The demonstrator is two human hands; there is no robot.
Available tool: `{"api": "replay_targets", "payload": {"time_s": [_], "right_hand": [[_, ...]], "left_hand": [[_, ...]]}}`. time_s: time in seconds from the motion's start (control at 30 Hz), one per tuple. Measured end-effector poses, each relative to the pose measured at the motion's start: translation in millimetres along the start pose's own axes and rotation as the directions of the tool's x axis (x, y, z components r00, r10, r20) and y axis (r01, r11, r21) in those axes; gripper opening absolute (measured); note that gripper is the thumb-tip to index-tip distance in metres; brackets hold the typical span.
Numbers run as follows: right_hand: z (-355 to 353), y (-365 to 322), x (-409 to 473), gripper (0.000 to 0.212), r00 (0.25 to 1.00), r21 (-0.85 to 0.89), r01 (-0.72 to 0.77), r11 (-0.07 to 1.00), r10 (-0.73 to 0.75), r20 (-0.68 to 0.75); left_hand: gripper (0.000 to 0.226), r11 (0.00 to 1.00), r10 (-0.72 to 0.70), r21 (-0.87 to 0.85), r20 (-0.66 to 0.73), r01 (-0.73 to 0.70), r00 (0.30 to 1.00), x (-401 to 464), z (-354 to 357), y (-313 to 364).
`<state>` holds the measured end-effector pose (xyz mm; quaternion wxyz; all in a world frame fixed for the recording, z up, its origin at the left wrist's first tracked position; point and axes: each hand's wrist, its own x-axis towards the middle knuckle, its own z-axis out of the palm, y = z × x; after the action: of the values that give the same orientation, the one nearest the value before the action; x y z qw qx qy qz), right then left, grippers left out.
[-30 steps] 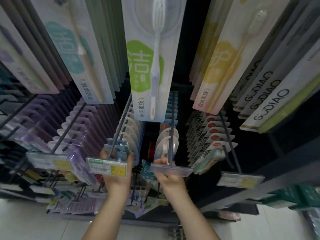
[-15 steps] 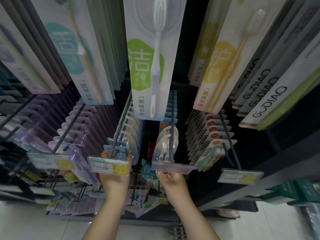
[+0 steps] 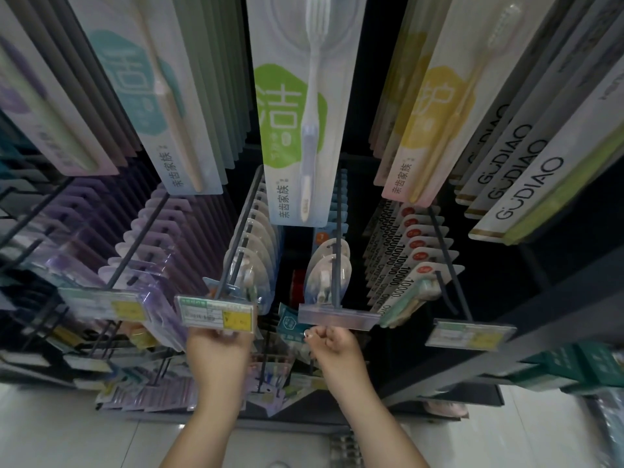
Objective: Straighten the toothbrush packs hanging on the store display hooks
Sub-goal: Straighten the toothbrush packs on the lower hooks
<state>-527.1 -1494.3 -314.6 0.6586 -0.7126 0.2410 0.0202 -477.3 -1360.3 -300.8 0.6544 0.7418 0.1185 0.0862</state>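
Clear oval toothbrush packs (image 3: 250,275) hang in a row on a dark hook (image 3: 236,238) ending in a yellow-and-white price tag (image 3: 216,314). My left hand (image 3: 216,352) sits right under that tag, its fingers hidden behind it. A second hook (image 3: 336,258) carries a few oval packs (image 3: 326,275) and ends in a clear label strip (image 3: 334,317). My right hand (image 3: 332,342) is just below that strip with its fingers curled, and I see nothing held in it.
Long green-labelled packs (image 3: 304,113) hang overhead from the upper row. Purple packs (image 3: 152,251) fill the hooks to the left, "10000" packs (image 3: 405,275) and GUDIAO boxes (image 3: 526,184) the right. More packs hang lower down, above the pale floor (image 3: 67,434).
Both hands have dropped from the front packs to below the labels. My right hand let go of the front pack and label strip and curled shut.
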Motion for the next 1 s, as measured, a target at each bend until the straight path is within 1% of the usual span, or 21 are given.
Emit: {"api": "replay_targets", "payload": {"time_s": [0.13, 0.2, 0.27, 0.37, 0.47, 0.53, 0.6, 0.7, 0.8, 0.9, 0.93, 1.0], "right_hand": [[-6.3, -5.5, -3.3, 0.013, 1.000, 0.030, 0.025, 0.999, -0.025, 0.009], [-8.9, -8.1, -3.8, 0.016, 0.999, 0.038, 0.043, 0.998, -0.043, 0.004], [-10.1, -9.7, -3.1, 0.020, 0.999, 0.039, 0.053, 0.998, -0.053, -0.005], [-11.0, -7.9, -1.0, 0.017, 0.999, 0.017, 0.045, 0.999, -0.045, -0.005], [-7.9, -3.3, 0.2, 0.012, 1.000, -0.007, 0.012, 1.000, -0.012, 0.013], [-2.9, -1.9, -0.1, 0.009, 0.999, -0.009, -0.013, 1.000, 0.013, 0.033], [1.9, -1.5, -3.0, 0.019, 0.998, -0.010, -0.010, 1.000, 0.011, 0.068], [7.3, 4.0, -9.9, 0.029, 0.987, -0.167, 0.108, 0.980, -0.085, 0.137], [11.5, 10.3, -15.4, 0.034, 0.971, -0.255, 0.216, 0.942, -0.180, 0.160], [12.6, 13.3, -18.4, 0.046, 0.961, -0.239, 0.252, 0.938, -0.213, 0.177], [12.3, 14.1, -19.5, 0.050, 0.958, -0.214, 0.260, 0.942, -0.224, 0.177], [10.5, 14.4, -21.2, 0.053, 0.960, -0.159, 0.249, 0.955, -0.222, 0.171]], "left_hand": [[0.026, 0.999, 0.028, 0.030, -0.009, -0.028, 1.000, -7.3, -5.8, 4.2], [0.026, 0.998, 0.050, 0.026, 0.002, -0.050, 0.999, -9.6, -8.2, 3.6], [0.024, 0.998, 0.039, 0.050, 0.021, -0.040, 0.999, -10.3, -9.5, 0.7], [0.022, 0.995, 0.025, 0.094, 0.033, -0.028, 0.999, -14.6, -11.7, -0.5], [0.027, 0.992, 0.004, 0.127, 0.037, -0.009, 0.999, -22.9, -11.2, -1.1], [0.035, 0.988, -0.005, 0.155, 0.042, -0.001, 0.999, -27.3, -8.5, -3.4], [0.040, 0.985, -0.012, 0.175, 0.060, 0.001, 0.998, -31.0, -3.7, -9.5], [0.036, 0.984, -0.059, 0.174, 0.078, 0.045, 0.995, -34.9, 4.9, -17.0], [0.029, 0.987, -0.083, 0.143, 0.101, 0.068, 0.991, -36.3, 14.8, -19.3], [0.027, 0.990, -0.108, 0.098, 0.104, 0.098, 0.989, -35.7, 23.7, -17.2], [0.028, 0.990, -0.110, 0.097, 0.103, 0.100, 0.989, -36.0, 26.6, -15.9], [0.028, 0.988, -0.104, 0.126, 0.110, 0.090, 0.988, -39.0, 33.6, -9.9]]}}
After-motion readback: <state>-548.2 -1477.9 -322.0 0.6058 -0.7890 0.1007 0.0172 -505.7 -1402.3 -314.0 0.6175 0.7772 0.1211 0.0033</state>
